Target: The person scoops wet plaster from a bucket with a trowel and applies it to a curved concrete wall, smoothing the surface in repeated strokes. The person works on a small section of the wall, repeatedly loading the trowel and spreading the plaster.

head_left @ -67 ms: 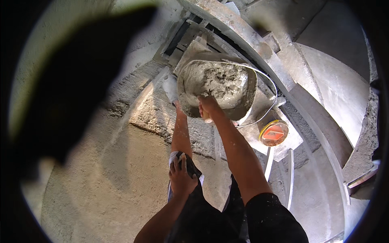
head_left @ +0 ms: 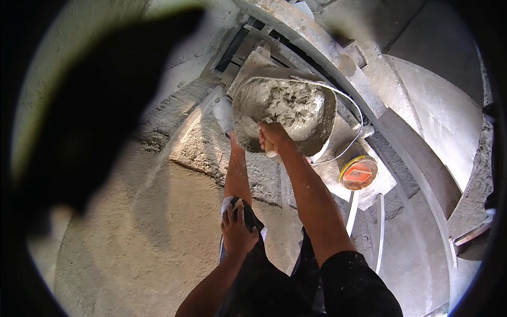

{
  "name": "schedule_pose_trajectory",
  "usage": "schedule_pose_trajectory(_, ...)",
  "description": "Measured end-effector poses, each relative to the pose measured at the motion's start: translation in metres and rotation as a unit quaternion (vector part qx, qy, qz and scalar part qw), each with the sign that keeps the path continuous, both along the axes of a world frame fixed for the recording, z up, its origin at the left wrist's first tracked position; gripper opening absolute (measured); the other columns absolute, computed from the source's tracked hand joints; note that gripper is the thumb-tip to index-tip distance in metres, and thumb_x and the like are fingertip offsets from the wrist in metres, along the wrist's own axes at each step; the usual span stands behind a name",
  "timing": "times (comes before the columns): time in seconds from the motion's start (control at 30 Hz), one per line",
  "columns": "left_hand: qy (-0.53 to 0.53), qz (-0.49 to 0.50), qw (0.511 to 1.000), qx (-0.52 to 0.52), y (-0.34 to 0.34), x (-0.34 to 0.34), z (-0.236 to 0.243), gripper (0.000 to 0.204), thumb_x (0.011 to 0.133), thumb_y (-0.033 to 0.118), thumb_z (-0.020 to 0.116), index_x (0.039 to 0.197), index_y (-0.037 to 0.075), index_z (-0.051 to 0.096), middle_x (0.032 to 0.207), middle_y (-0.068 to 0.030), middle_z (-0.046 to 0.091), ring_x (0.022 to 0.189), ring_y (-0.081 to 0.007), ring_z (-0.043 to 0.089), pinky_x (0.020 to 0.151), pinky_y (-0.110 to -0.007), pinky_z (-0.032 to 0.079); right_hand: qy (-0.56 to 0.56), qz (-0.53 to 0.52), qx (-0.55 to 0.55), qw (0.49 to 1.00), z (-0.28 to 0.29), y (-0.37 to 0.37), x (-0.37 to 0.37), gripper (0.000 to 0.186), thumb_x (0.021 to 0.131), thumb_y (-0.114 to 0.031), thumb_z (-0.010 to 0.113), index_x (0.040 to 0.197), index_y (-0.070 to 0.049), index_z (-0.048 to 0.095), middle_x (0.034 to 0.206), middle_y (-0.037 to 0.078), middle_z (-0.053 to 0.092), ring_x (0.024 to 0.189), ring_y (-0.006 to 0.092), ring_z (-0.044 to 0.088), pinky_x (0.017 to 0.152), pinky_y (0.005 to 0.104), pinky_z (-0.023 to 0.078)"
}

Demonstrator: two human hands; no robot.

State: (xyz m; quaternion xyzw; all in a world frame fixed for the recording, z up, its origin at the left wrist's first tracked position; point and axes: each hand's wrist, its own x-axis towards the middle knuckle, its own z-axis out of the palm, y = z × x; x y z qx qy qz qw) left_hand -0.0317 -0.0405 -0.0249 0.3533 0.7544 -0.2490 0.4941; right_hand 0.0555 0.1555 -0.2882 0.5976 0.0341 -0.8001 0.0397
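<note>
My right hand grips the pale handle of a trowel, its blade down in grey wet mortar that fills a grimy bucket with a loose white carrying handle. My left hand rests open on my left knee, its fingers spread over the dark shorts. My left leg stretches forward, its grey-coated shoe beside the bucket's left side.
A smaller bucket with a yellow rim and an orange object inside stands right of the mortar on a pale board. A curved concrete edge runs along the right. Rough concrete floor lies at left; a black blurred shape covers the upper left.
My right hand has shifted very slightly up and right with the trowel, and the bucket sits a touch further right in view. My left hand stays on the knee.
</note>
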Motion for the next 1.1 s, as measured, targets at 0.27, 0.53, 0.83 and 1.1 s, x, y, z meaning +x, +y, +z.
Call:
schedule_pose_trajectory(0.27, 0.000, -0.014, 1.000, 0.003, 0.002, -0.001, 0.003, 0.094, 0.075, 0.031, 0.074, 0.158, 0.011, 0.035, 0.160, -0.0252, 0.031, 0.147, -0.0440, 0.032, 0.117, -0.056, 0.035, 0.109, -0.132, -0.176, 0.969, 0.088, -0.007, 0.104, 0.042, 0.103, -0.048, 0.060, 0.099, -0.006, 0.056, 0.069, -0.001, 0.052, 0.052, 0.0098, 0.046, 0.045, 0.0266, 0.041)
schedule_pose_trajectory(0.53, 0.003, -0.031, 1.000, -0.001, -0.004, -0.003, 0.001, 0.098, 0.074, 0.031, 0.074, 0.160, 0.015, 0.031, 0.160, -0.0238, 0.030, 0.147, -0.0439, 0.032, 0.117, -0.056, 0.036, -0.139, 0.428, 0.094, 0.888, 0.089, 0.052, 0.074, 0.046, 0.103, -0.041, 0.054, 0.112, 0.003, 0.065, 0.088, 0.020, 0.071, 0.075, 0.0263, 0.073, 0.063, 0.0424, 0.059)
schedule_pose_trajectory(0.83, -0.005, -0.020, 1.000, -0.011, -0.001, -0.006, 0.001, 0.095, 0.075, 0.031, 0.074, 0.158, 0.011, 0.034, 0.160, -0.0263, 0.030, 0.147, -0.0444, 0.032, 0.118, -0.056, 0.033, -0.242, 0.627, 0.183, 0.717, 0.093, -0.046, 0.171, 0.043, 0.104, -0.036, 0.050, 0.109, 0.002, 0.070, 0.103, 0.034, 0.069, 0.104, 0.0431, 0.070, 0.090, 0.0556, 0.055)
schedule_pose_trajectory(1.1, -0.003, -0.019, 1.000, 0.009, -0.010, -0.004, -0.003, 0.098, 0.074, 0.030, 0.074, 0.160, 0.011, 0.030, 0.160, -0.0262, 0.029, 0.147, -0.0451, 0.031, 0.118, -0.057, 0.034, -0.117, 0.442, 0.098, 0.884, -0.003, -0.007, 0.067, 0.042, 0.103, -0.038, 0.056, 0.084, -0.002, 0.068, 0.070, 0.015, 0.065, 0.061, 0.0300, 0.068, 0.060, 0.0445, 0.058)
